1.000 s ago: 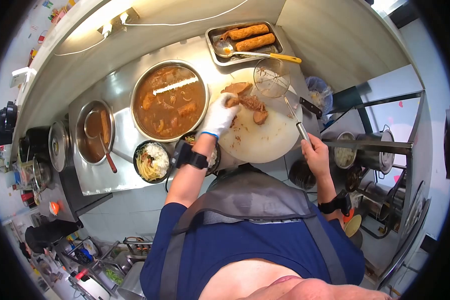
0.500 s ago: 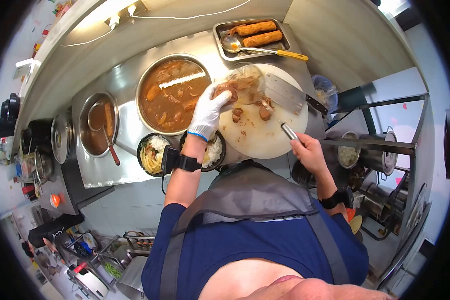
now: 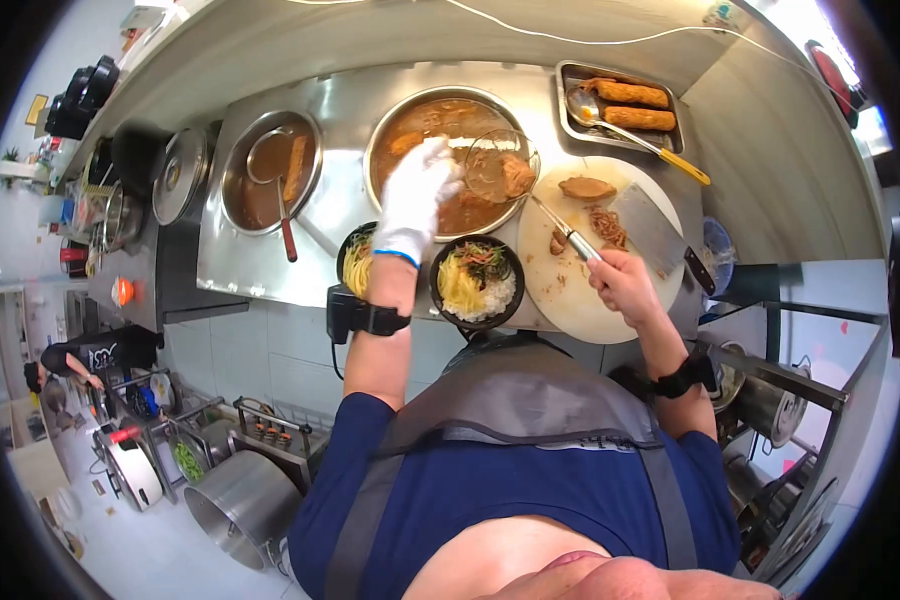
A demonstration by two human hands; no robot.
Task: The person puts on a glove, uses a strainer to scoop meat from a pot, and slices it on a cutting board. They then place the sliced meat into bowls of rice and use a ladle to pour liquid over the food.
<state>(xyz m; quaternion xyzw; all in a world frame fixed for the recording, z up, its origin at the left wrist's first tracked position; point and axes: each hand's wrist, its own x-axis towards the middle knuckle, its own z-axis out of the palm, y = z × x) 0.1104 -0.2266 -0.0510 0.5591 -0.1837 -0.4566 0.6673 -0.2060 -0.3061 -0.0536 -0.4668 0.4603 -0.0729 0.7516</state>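
Observation:
My right hand (image 3: pixel 625 287) is closed around the metal handle of a wire strainer (image 3: pixel 475 190). Its basket is over the pot of brown stew (image 3: pixel 395 165), with a browned piece of meat (image 3: pixel 517 176) in it. My left hand (image 3: pixel 417 195), in a white glove, is above the same pot, left of the basket; motion smears its fingers. To the right, a round cutting board (image 3: pixel 595 300) bears a brown oval piece (image 3: pixel 587 188), shredded meat (image 3: pixel 607 228) and a cleaver (image 3: pixel 650 225). Two black bowls stand in front of the pot; the nearer bowl (image 3: pixel 478 282) holds rice, yellow strips and greens.
A smaller pot (image 3: pixel 315 190) with a red-handled ladle (image 3: pixel 286 225) stands at the left, beside a lidded pot (image 3: pixel 180 177). At the back right is a metal tray (image 3: pixel 567 120) with browned rolls and a yellow-handled spoon (image 3: pixel 660 150). Another person (image 3: pixel 100 360) is far left.
The view has swung left. My right hand has carried the strainer from the board to over the pot. My left hand, earlier on brown meat over the board, is now over the pot.

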